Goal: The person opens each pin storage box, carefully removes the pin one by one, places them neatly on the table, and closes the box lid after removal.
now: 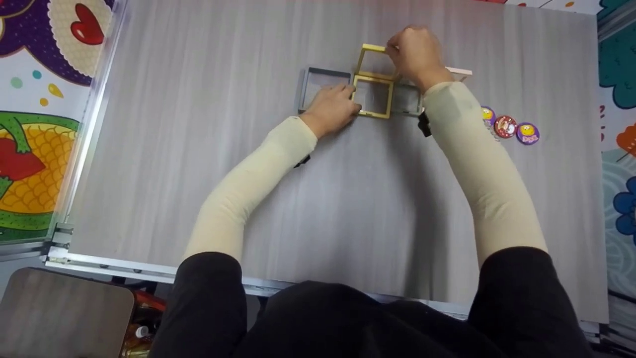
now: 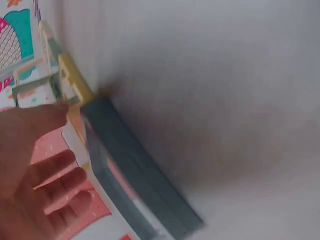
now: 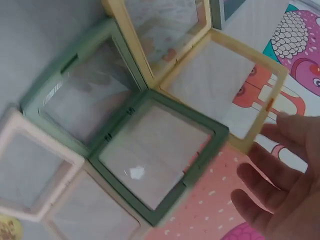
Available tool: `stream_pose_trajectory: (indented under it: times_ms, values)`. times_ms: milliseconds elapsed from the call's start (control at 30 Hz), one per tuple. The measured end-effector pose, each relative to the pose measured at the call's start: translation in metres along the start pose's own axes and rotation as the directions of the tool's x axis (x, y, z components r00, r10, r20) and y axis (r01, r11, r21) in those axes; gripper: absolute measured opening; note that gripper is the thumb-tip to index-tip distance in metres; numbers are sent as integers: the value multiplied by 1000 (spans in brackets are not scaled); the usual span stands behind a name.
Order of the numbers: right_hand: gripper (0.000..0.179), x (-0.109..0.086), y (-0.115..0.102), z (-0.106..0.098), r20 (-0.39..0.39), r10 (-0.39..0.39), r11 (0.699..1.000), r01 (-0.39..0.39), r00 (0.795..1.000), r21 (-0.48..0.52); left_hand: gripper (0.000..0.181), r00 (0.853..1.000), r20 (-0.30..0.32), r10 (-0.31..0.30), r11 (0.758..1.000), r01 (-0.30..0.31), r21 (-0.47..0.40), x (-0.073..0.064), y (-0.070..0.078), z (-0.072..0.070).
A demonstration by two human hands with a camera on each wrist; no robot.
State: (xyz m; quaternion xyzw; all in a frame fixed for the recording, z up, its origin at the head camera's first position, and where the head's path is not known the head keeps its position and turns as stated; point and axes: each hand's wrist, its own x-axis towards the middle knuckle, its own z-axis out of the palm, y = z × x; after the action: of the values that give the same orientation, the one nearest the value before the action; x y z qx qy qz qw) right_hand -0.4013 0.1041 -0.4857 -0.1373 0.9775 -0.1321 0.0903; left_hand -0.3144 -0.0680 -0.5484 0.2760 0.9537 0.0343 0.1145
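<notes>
A yellow hinged display frame (image 1: 373,97) lies with its lid (image 1: 373,60) raised at the back. My right hand (image 1: 416,52) pinches the lid's far right edge between thumb and forefinger, its other fingers loosely bent in the right wrist view. With relaxed fingers, my left hand (image 1: 332,109) reaches over a dark grey frame (image 1: 309,84); its fingertips touch the left front corner of the yellow one. On the right, a green frame (image 3: 182,187) stands with its lid unfolded, partly hidden by my right arm in the head view. Clear film fills the frames.
Beyond the green frame is a pale pink frame (image 3: 75,170), also unfolded. Several round badges, among them a red badge (image 1: 505,127) and a purple badge (image 1: 527,133), lie to the right of my right forearm on the grey wood-grain table (image 1: 323,214).
</notes>
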Motion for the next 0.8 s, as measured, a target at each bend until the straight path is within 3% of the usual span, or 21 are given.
stream_pose_trajectory:
  times_ms: [200, 367, 500, 667, 800]
  values:
    - [31, 1, -6, 2, 14, 14, 1000, -14, 1000, 15, 35, 993, 113, -45, 999, 43, 22, 2, 4, -1]
    - [32, -3, -6, -3, 122, 84, 995, -89, 989, 36, 34, 988, 146, -56, 998, 58, -7, 1, 4, -3]
    - [31, -5, -7, -8, 209, 32, 999, -35, 977, 10, 38, 982, 177, -60, 998, 62, -4, 1, 4, -5]
    - [32, -11, -11, -8, 360, -18, 998, 37, 933, -45, 44, 973, 218, -75, 997, 77, 1, 2, 6, -5]
    - [31, -15, -15, 1, 427, -38, 987, 101, 904, -125, 47, 967, 244, -78, 996, 84, -12, 2, 8, -7]
